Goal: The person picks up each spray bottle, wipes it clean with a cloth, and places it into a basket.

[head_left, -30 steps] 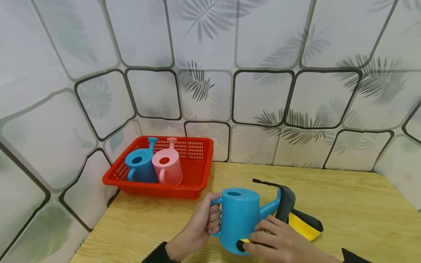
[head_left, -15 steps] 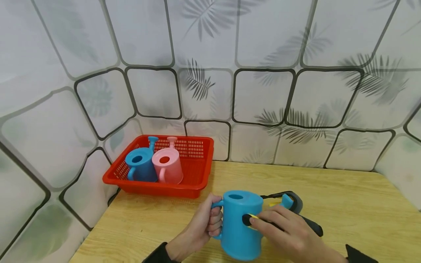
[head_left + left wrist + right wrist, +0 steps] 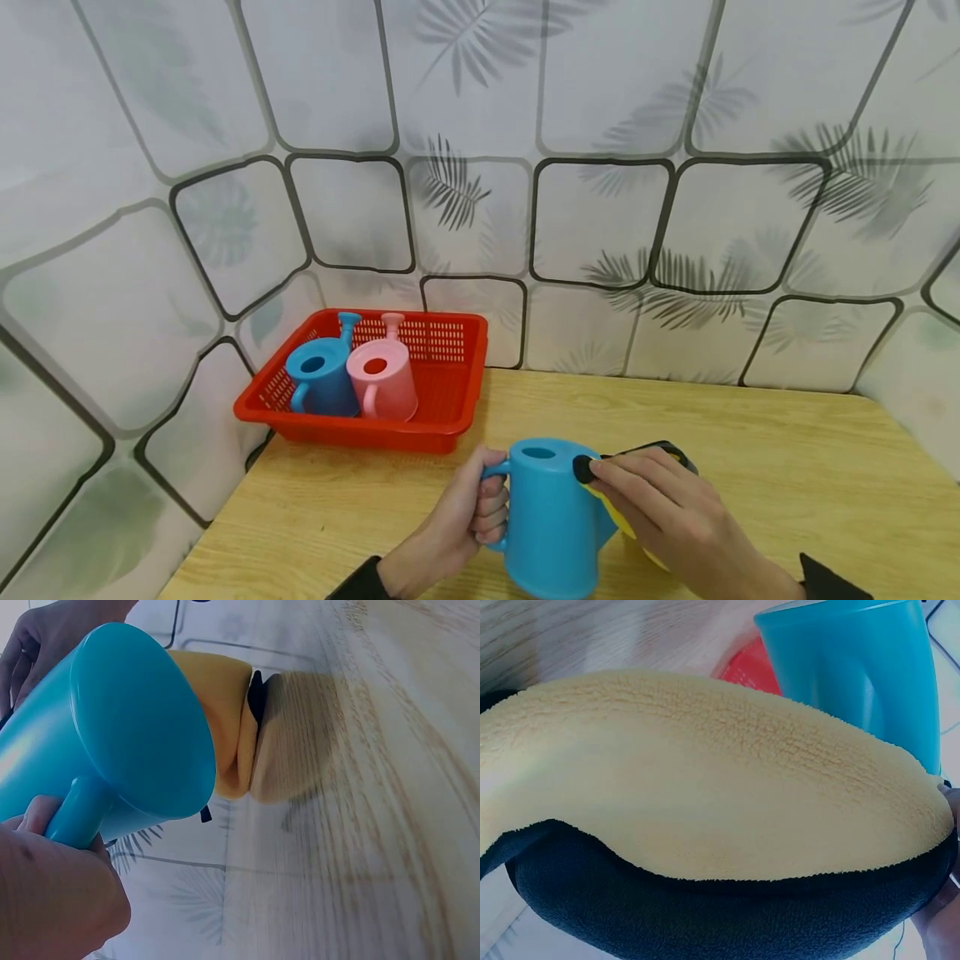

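Observation:
In the head view my left hand [image 3: 468,504] grips the handle of a light-blue watering can [image 3: 555,525], fingers curled round it. The can is held upright above the front of the table, its round base [image 3: 142,727] showing in the left wrist view. My right hand [image 3: 682,508] holds a yellow and black cloth [image 3: 626,527] against the can's upper right side, near the top rim. Most of the spout is hidden behind that hand and cloth. Fluffy yellow fabric [image 3: 705,780] with a dark side fills much of the right wrist view.
A red plastic basket [image 3: 442,433] stands at the back left of the wooden table [image 3: 810,467]. Inside it are a blue watering can [image 3: 326,392] and a pink watering can [image 3: 393,387]. A patterned wall covering [image 3: 472,217] rises behind and to the left.
My right hand has moved the cloth from low on the can's body up to its upper right side. The cloth no longer drapes over the spout's end. The left hand keeps its grip.

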{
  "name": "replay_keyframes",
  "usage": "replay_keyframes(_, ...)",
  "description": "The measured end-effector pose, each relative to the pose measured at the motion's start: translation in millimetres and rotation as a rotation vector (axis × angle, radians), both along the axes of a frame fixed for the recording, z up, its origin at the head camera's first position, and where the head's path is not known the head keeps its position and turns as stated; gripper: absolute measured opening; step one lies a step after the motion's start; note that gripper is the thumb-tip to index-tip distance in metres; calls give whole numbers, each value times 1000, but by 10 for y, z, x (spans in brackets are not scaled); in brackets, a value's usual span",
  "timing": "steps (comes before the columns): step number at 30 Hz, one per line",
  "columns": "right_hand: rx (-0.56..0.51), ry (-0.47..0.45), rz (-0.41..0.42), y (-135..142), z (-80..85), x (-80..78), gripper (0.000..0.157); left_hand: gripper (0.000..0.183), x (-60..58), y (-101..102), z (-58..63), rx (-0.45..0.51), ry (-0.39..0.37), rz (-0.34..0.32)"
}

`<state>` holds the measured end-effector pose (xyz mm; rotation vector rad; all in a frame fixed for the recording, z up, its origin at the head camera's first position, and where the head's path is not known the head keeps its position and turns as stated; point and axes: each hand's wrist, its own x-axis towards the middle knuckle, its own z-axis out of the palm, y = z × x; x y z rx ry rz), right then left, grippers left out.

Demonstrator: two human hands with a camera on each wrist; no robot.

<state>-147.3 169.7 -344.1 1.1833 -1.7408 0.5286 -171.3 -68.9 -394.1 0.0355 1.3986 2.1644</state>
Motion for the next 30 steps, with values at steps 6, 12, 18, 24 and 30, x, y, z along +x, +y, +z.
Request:
replay_keyframes(6, -16, -68, -50, 1, -36, 17, 39, 42, 0, -9, -19, -4, -10, 4)
replay_keyframes(12, -17, -82, -58, 17, -73, -2, 39, 42, -6, -22, -20, -4, -13, 6)
replay_keyframes(18, -16, -101, -59, 12, -106, -8, 38, 43, -5, -43, -16, 36, -29, 13)
replay_keyframes(24, 1, -138, 23, -35, -171, -2, 36, 45, -33, -71, 6, 133, -28, 57)
replay_keyframes(30, 45, -98, 170, -64, -284, 27, 33, 46, -62, -106, 38, 235, -39, 151)
